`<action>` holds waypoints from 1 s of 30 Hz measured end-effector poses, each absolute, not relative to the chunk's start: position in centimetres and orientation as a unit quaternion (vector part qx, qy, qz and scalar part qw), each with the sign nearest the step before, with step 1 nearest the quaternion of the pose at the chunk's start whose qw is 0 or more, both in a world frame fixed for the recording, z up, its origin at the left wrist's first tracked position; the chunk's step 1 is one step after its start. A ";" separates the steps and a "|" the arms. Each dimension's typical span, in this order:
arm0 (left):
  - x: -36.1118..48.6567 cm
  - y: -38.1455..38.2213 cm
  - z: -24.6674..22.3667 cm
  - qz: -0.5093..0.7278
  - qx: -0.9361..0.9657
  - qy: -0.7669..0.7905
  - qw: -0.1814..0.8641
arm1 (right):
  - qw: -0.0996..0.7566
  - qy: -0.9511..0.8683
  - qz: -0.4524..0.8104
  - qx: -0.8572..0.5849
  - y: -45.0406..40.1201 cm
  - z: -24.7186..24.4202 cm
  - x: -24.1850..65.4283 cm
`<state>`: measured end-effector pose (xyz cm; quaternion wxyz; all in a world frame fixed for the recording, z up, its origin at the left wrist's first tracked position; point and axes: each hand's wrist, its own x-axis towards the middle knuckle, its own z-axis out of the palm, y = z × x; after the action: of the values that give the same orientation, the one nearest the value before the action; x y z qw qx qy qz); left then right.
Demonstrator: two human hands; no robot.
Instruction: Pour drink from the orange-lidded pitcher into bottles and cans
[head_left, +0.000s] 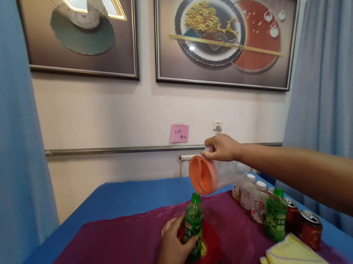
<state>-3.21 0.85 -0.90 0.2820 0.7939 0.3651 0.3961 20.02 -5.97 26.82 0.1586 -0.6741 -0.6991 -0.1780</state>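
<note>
While left hand [175, 250] grips green bottle [194, 225] upright, right hand [222, 148] holds orange-lidded pitcher [205, 174] tilted, lid just above bottle mouth.

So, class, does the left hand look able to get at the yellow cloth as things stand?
Probably not: the left hand is holding a green bottle, which also stands between it and the yellow cloth. The cloth's top looks uncovered, though.

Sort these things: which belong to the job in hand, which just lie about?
Likely in use:
orange-lidded pitcher, right hand
green bottle, left hand
red dish beneath

Lying about:
second green bottle
white-capped bottles
red cans
folded yellow cloth
</note>
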 end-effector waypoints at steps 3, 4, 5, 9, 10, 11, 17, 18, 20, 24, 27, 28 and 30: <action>-3.2 1.0 -1.0 0.402 0.791 0.365 0.281 | 0.158 -0.701 -0.177 -0.672 -6.0 26.8 19.9; -3.2 1.0 -1.0 0.403 0.791 0.366 0.280 | 0.159 -0.701 -0.177 -0.672 -6.0 26.8 19.9; -3.2 1.0 -1.0 0.402 0.791 0.367 0.280 | 0.161 -0.702 -0.176 -0.671 -6.0 26.8 19.8; -3.1 1.0 -1.0 0.403 0.792 0.364 0.279 | 0.158 -0.704 -0.174 -0.670 -6.1 26.9 19.6; -3.1 1.0 -0.9 0.404 0.792 0.362 0.279 | 0.156 -0.704 -0.174 -0.671 -6.1 26.9 19.6; -3.1 1.0 -0.9 0.405 0.792 0.362 0.279 | 0.155 -0.703 -0.176 -0.671 -6.1 27.0 19.5; -3.1 1.0 -0.9 0.407 0.791 0.361 0.280 | 0.151 -0.705 -0.181 -0.669 -6.0 27.1 19.5; -3.1 1.0 -0.9 0.408 0.791 0.360 0.280 | 0.152 -0.705 -0.181 -0.668 -6.0 27.2 19.6; -3.1 1.0 -0.9 0.410 0.789 0.361 0.280 | 0.155 -0.705 -0.184 -0.667 -6.0 27.2 19.6; -3.0 0.9 -0.8 0.411 0.788 0.363 0.280 | 0.148 -0.705 -0.185 -0.669 -6.1 27.2 19.4; -3.1 1.0 -0.9 0.403 0.790 0.368 0.279 | 0.145 -0.704 -0.182 -0.671 -6.1 27.2 19.3; -3.1 1.0 -1.0 0.401 0.790 0.370 0.279 | 0.145 -0.704 -0.183 -0.671 -6.1 27.2 19.2; -3.1 1.1 -1.1 0.399 0.790 0.372 0.280 | 0.145 -0.705 -0.184 -0.669 -6.1 27.2 19.2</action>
<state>-3.05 1.11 -1.11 0.2801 0.7899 0.3716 0.3994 19.15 -6.07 27.19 0.1451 -0.6693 -0.7050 -0.1843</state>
